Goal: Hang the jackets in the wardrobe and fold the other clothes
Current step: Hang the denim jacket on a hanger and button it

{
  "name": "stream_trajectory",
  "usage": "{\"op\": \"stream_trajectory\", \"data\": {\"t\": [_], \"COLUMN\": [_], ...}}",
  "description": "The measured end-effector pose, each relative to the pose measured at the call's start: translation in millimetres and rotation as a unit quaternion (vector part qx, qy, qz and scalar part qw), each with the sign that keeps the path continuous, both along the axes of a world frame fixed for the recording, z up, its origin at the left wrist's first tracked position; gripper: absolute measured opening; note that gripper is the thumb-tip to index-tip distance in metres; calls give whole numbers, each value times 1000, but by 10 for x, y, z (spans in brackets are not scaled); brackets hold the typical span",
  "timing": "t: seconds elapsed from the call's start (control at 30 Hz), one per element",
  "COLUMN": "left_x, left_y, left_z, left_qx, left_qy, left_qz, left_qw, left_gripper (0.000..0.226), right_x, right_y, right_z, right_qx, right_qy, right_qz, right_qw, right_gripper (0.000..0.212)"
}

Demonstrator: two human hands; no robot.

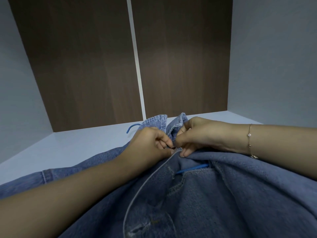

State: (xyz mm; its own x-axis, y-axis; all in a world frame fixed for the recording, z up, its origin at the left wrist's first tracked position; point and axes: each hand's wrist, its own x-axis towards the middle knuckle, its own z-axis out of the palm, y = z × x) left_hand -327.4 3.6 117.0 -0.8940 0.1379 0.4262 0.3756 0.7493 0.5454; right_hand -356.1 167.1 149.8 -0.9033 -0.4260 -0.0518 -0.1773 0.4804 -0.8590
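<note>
Behind both hands' grip, left hand [151,143] and right hand [202,134] pinching the denim jacket [197,194], stand brown panels [85,66].

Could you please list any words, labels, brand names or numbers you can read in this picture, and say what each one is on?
None can be read. The denim jacket shows no legible tag or brand patch, the blue hanger is unmarked, and the wardrobe panels are plain.
</note>
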Motion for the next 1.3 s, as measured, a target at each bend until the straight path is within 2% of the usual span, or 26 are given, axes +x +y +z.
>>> {"op": "stream_trajectory", "data": {"t": [0.1,0.2,0.27,0.4,0.6,0.7,0.77,0.83,0.93,1.03,1.17,1.3], "left_x": [17,26,27,9,-39,-61,-73,-87,-125,-192,-299,-340], "left_y": [-9,-9,-5,-12,-38,-40,-32,-19,29,95,168,254], "left_z": [1,-6,-3,-2,-2,22,48,88,180,287,418,449], "left_qx": [9,25,28,38,36,29,23,10,11,-33,-89,-125], "left_qy": [-21,-31,-30,-41,-54,-53,-61,-81,-146,-209,-273,-304], "left_qz": [-1,-7,-8,-14,-19,-15,-3,14,34,62,79,100], "left_qw": [1000,999,999,998,998,998,998,997,989,975,955,939], "left_gripper": [19,15,12,10,12,18,22,19,14,22,36,38], "right_x": [15,36,38,10,-45,-69,-84,-110,-146,-177,-194,-161], "right_y": [-22,19,41,-2,-44,-18,35,94,94,90,159,181], "right_z": [33,71,92,93,25,7,-26,-64,-79,-83,-102,-95], "right_qx": [70,165,192,181,142,125,121,155,219,265,245,244], "right_qy": [44,110,123,66,5,-9,28,112,225,326,318,311], "right_qz": [5,11,12,15,-5,3,33,65,82,67,44,67], "right_qw": [997,980,974,981,990,992,992,979,946,905,915,916], "right_gripper": [4,16,22,20,34,23,13,13,21,27,37,31]}}
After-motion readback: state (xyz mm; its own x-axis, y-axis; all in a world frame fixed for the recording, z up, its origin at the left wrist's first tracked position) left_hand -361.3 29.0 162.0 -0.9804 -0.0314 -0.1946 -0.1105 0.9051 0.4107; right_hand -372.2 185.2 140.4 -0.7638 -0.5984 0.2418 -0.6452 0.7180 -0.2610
